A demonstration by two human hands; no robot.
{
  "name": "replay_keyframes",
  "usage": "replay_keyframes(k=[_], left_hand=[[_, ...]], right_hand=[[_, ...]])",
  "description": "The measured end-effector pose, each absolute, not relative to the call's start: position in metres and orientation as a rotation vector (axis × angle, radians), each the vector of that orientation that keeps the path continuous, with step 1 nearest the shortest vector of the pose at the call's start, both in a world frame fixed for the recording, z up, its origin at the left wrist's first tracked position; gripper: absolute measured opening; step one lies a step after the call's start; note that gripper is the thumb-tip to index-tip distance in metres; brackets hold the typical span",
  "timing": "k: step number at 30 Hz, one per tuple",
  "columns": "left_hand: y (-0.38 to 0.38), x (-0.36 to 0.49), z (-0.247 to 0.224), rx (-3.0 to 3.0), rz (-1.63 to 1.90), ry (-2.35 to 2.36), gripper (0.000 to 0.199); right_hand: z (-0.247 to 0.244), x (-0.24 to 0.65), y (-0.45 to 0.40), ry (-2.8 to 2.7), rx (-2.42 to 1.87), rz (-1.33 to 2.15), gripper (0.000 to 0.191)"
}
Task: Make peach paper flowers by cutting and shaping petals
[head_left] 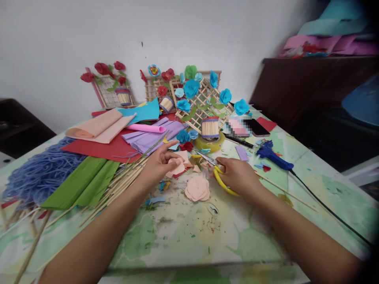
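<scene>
Scalloped peach paper petals [197,188] lie layered on patterned cloth [183,232].

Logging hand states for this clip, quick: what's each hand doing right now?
Left hand: pinching a peach paper piece.
Right hand: closed on yellow-handled scissors.

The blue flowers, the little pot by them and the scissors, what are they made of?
Blue flowers: probably matte craft paper, maybe crepe; the petals look thin and curled, without shine.
Little pot: seems to be bare wood or bamboo, as pale sticks stand side by side.
Scissors: shiny grey blades, likely metal; smooth, bright yellow handles, likely plastic.
</scene>
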State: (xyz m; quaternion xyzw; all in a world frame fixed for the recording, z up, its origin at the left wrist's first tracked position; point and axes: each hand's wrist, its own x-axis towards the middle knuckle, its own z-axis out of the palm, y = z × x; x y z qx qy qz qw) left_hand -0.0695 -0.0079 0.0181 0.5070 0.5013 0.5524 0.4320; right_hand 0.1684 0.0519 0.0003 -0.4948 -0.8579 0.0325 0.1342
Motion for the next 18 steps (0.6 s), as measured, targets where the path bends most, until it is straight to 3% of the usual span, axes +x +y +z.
replay_keyframes(k=[9, 18], left_hand=[[-0.007, -0.069, 0.011, 1.211, 1.404, 1.253, 0.065], [-0.006, -0.070, 0.010, 1.141, 1.499, 1.253, 0.063]], right_hand=[[0.005, 0.182, 0.068, -2.500, -1.511, 0.009, 0.040], [0.022, 0.215, 0.094, -2.646, -1.214, 0.175, 0.041]])
